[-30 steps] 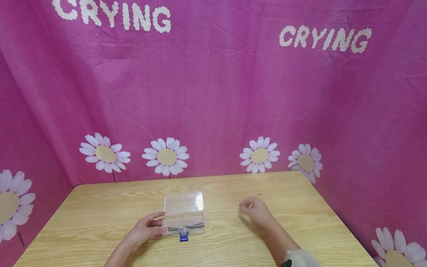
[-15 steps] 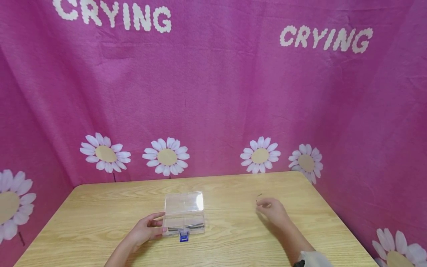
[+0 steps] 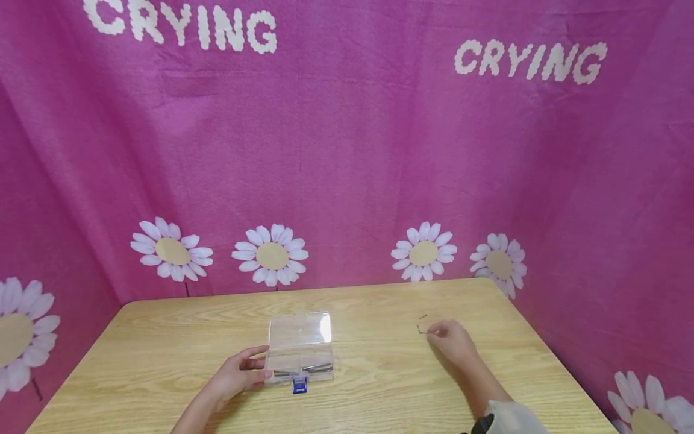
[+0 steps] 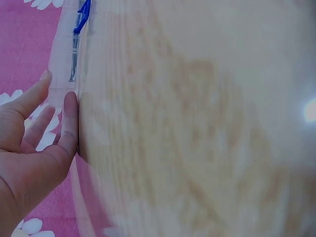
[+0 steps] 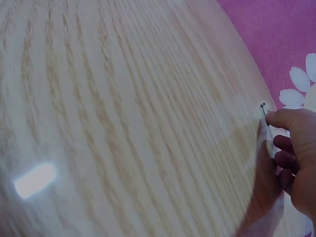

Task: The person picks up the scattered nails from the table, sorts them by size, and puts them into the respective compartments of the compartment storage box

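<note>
My left hand [image 3: 235, 375] touches the left side of a clear plastic box [image 3: 300, 348], its fingers fairly straight. The box's lid is tipped back, and a blue latch [image 3: 300, 384] shows at the front. Several thin metal rods [image 3: 317, 368] lie inside. Over on the right, my right hand [image 3: 454, 345] pinches a thin L-shaped metal rod [image 3: 422, 332] between thumb and index finger, close over the table. The rod's short end points away to the left; its other end is hidden in the fingers. A second small dark rod [image 3: 422, 316] lies just behind it.
The wooden table [image 3: 374, 386] has rounded far corners. A pink curtain [image 3: 347, 150] with daisies and white lettering hangs behind it and along both sides.
My right hand has moved to the right from nearer the box, and the L-shaped rod now shows at its fingertips. My left hand and the box have stayed in place.
</note>
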The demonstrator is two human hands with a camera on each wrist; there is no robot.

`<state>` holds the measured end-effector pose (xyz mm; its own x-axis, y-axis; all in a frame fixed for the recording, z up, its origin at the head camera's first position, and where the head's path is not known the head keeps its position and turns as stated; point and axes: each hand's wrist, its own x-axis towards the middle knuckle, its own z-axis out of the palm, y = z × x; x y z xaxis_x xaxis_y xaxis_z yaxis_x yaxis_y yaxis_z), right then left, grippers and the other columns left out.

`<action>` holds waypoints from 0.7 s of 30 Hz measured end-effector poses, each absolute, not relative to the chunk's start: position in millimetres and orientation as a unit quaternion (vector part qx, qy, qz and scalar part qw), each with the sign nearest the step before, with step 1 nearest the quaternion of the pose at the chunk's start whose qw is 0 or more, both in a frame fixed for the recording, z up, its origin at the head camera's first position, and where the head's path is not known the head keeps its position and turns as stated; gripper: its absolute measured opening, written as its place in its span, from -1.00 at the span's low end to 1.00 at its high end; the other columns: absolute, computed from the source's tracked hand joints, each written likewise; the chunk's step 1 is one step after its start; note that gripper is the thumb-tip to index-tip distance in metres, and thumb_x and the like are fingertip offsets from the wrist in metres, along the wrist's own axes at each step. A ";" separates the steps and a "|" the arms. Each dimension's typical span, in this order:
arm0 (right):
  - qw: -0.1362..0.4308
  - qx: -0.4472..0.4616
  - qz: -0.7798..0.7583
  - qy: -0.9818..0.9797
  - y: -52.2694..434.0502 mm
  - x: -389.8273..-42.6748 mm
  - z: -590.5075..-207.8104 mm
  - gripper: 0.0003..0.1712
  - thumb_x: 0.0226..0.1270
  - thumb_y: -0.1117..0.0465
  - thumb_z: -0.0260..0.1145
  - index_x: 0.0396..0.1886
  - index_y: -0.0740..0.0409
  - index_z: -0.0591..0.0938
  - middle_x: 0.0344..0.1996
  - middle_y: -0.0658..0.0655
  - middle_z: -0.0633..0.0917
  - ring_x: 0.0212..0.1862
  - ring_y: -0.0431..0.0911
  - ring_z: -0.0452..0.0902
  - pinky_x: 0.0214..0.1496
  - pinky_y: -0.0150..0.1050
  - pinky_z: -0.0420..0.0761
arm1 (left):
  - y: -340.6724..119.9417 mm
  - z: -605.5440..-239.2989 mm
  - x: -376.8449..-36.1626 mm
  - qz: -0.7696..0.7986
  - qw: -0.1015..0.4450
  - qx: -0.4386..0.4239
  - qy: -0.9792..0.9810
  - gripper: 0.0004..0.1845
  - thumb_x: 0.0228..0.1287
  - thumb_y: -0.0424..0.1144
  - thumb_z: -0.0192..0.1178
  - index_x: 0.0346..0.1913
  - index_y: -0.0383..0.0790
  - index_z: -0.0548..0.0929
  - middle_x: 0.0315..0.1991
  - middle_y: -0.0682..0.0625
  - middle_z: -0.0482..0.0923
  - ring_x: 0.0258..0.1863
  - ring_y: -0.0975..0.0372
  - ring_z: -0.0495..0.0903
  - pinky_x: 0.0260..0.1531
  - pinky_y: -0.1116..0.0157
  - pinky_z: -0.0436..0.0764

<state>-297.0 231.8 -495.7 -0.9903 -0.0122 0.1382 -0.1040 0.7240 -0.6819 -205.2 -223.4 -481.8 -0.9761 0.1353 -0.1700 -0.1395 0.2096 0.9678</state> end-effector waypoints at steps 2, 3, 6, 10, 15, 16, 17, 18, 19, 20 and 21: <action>0.057 0.027 0.359 -0.931 231.4 -297.7 -497.0 -0.85 0.17 0.23 0.29 -0.28 0.18 0.67 -0.27 0.18 0.62 -0.18 0.01 0.52 -0.05 0.01 0.52 | -223.0 -481.5 -204.7 0.630 0.109 -0.001 0.769 -0.25 0.11 -0.39 0.31 0.33 -0.48 0.20 -0.01 -0.37 0.46 -0.19 0.22 0.56 -0.14 0.19 0.68; 0.055 0.025 0.353 -0.933 231.3 -298.2 -497.5 -0.84 0.17 0.22 0.29 -0.27 0.16 0.68 -0.26 0.18 0.62 -0.17 0.02 0.52 -0.03 0.03 0.51 | -222.8 -481.4 -204.5 0.629 0.109 -0.001 0.769 -0.25 0.11 -0.39 0.31 0.33 -0.49 0.20 -0.01 -0.37 0.46 -0.19 0.22 0.56 -0.14 0.19 0.68; 0.051 0.019 0.345 -0.937 231.0 -299.8 -498.0 -0.83 0.18 0.19 0.28 -0.26 0.14 0.68 -0.23 0.18 0.62 -0.14 0.04 0.52 -0.01 0.06 0.50 | -222.7 -481.0 -204.3 0.631 0.110 -0.001 0.768 -0.25 0.11 -0.40 0.30 0.33 -0.49 0.20 -0.01 -0.37 0.46 -0.19 0.22 0.56 -0.13 0.20 0.67; 0.049 0.016 0.337 -0.940 230.7 -300.1 -496.7 -0.82 0.19 0.16 0.29 -0.26 0.13 0.69 -0.23 0.18 0.62 -0.13 0.05 0.53 0.00 0.08 0.50 | -223.0 -480.8 -204.8 0.631 0.112 0.000 0.768 -0.25 0.11 -0.39 0.30 0.33 -0.48 0.19 -0.01 -0.37 0.46 -0.19 0.22 0.57 -0.14 0.19 0.68; 0.050 0.019 0.337 -0.940 232.0 -299.4 -496.9 -0.81 0.18 0.18 0.29 -0.26 0.16 0.69 -0.22 0.19 0.63 -0.11 0.08 0.53 0.02 0.10 0.49 | -223.0 -480.6 -204.1 0.630 0.114 -0.003 0.768 -0.25 0.11 -0.39 0.30 0.33 -0.48 0.19 -0.01 -0.36 0.47 -0.19 0.22 0.57 -0.14 0.20 0.68; 0.050 0.019 0.338 -0.940 232.5 -299.4 -497.1 -0.81 0.18 0.18 0.28 -0.25 0.17 0.69 -0.21 0.20 0.63 -0.11 0.08 0.53 0.03 0.10 0.49 | -222.9 -480.3 -203.7 0.630 0.113 -0.003 0.768 -0.25 0.11 -0.39 0.30 0.33 -0.48 0.20 -0.01 -0.36 0.47 -0.19 0.22 0.56 -0.14 0.20 0.67; 0.050 0.019 0.338 -0.940 232.9 -299.5 -497.0 -0.81 0.19 0.18 0.28 -0.25 0.17 0.68 -0.21 0.20 0.63 -0.11 0.09 0.53 0.03 0.11 0.49 | -222.9 -480.2 -203.5 0.631 0.113 -0.002 0.768 -0.25 0.11 -0.39 0.30 0.33 -0.49 0.19 -0.01 -0.36 0.47 -0.19 0.22 0.56 -0.14 0.20 0.67; 0.048 0.019 0.339 -0.939 233.1 -299.4 -496.6 -0.80 0.19 0.18 0.28 -0.25 0.18 0.68 -0.21 0.21 0.62 -0.11 0.08 0.53 0.03 0.11 0.49 | -222.8 -480.0 -203.4 0.631 0.113 -0.001 0.768 -0.25 0.11 -0.39 0.30 0.33 -0.49 0.19 -0.01 -0.36 0.47 -0.19 0.22 0.57 -0.13 0.20 0.67; 0.047 0.019 0.340 -0.939 233.4 -299.1 -496.4 -0.81 0.20 0.19 0.27 -0.25 0.18 0.68 -0.22 0.21 0.62 -0.12 0.08 0.53 0.03 0.11 0.48 | -222.7 -479.8 -203.2 0.631 0.113 0.000 0.768 -0.25 0.11 -0.39 0.30 0.33 -0.49 0.19 -0.01 -0.36 0.47 -0.19 0.22 0.57 -0.13 0.20 0.67; 0.047 0.020 0.340 -0.939 233.7 -299.1 -496.4 -0.81 0.20 0.19 0.27 -0.26 0.18 0.68 -0.22 0.21 0.63 -0.11 0.09 0.54 0.04 0.11 0.49 | -222.6 -479.6 -203.1 0.632 0.114 0.001 0.767 -0.25 0.11 -0.39 0.30 0.33 -0.49 0.19 -0.01 -0.36 0.47 -0.19 0.22 0.56 -0.13 0.20 0.67; 0.046 0.020 0.340 -0.939 233.7 -298.6 -496.4 -0.81 0.21 0.19 0.27 -0.26 0.18 0.69 -0.22 0.20 0.64 -0.11 0.09 0.54 0.05 0.11 0.49 | -222.4 -479.3 -202.9 0.631 0.114 0.001 0.767 -0.25 0.11 -0.39 0.30 0.33 -0.50 0.19 -0.01 -0.35 0.46 -0.19 0.23 0.56 -0.13 0.20 0.67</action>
<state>-298.6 233.7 -496.4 -0.9950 -0.0054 0.1000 -0.0682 0.7682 -0.6366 -202.9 -222.4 -479.3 -0.9740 0.1458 -0.1735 -0.1422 0.2026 0.9689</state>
